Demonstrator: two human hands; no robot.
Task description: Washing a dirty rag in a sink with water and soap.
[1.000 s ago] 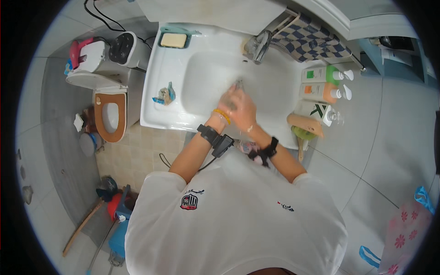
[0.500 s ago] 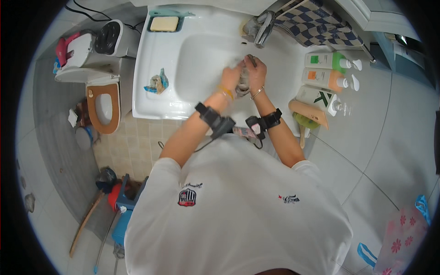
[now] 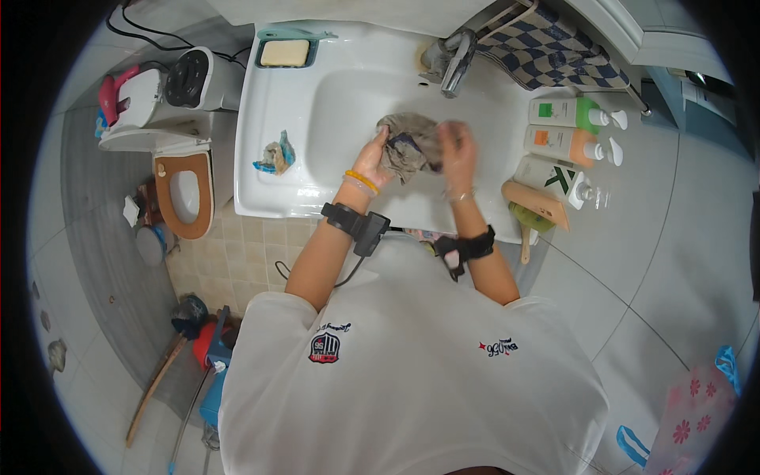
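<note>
A wet grey-brown cloth with a dark patch is spread loosely above the basin of the white sink. My left hand grips the cloth's left edge, thumb on top. At its right edge is my right hand, smeared by motion, so I cannot tell whether its fingers hold the cloth. Just beyond the right hand stands the metal faucet.
A soap bar in a dish and a crumpled blue-and-beige wrapper lie on the left rim. Several pump bottles line the right side. A checkered towel hangs behind them; a toilet stands left.
The cloth, bunched between both hands before, is now opened out and larger. My hands have moved apart, left hand leftward and right hand rightward.
</note>
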